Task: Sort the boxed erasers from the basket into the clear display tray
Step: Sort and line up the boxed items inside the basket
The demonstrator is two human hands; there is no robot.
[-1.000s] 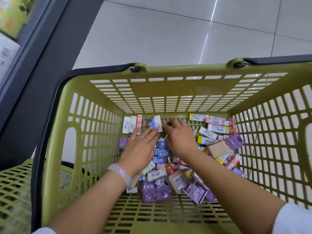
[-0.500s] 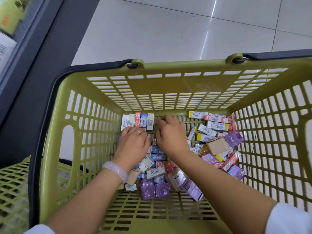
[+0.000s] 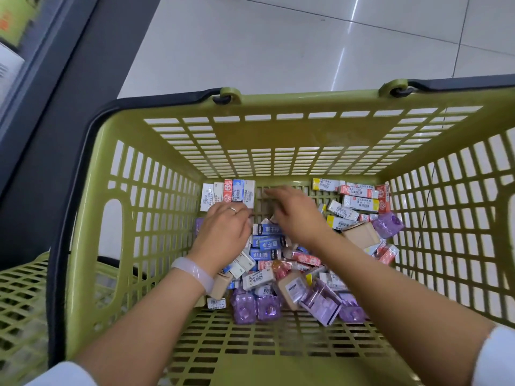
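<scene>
- At far left, a second green basket (image 3: 19, 307) sits beside the main olive-green basket (image 3: 92, 274), which has slotted walls and a black handle (image 3: 69, 190).
- Against the far wall, left of centre, a row of upright boxed erasers (image 3: 227, 194) stands side by side: white, red, blue and white.
- Left hand (image 3: 221, 232), wearing a ring and a pale bracelet (image 3: 193, 273), rests at the base of this row; its fingers curl downward, and whether they grasp anything cannot be told.
- Centre floor holds a loose pile of boxed erasers (image 3: 266, 253), with purple packets (image 3: 253, 306) at its near edge.
- Right hand (image 3: 295, 215), blurred, reaches over the bare floor beside the row, fingers extended and relaxed, holding nothing.
- At far right, more boxed erasers (image 3: 359, 200) lie stacked flat in the corner.
</scene>
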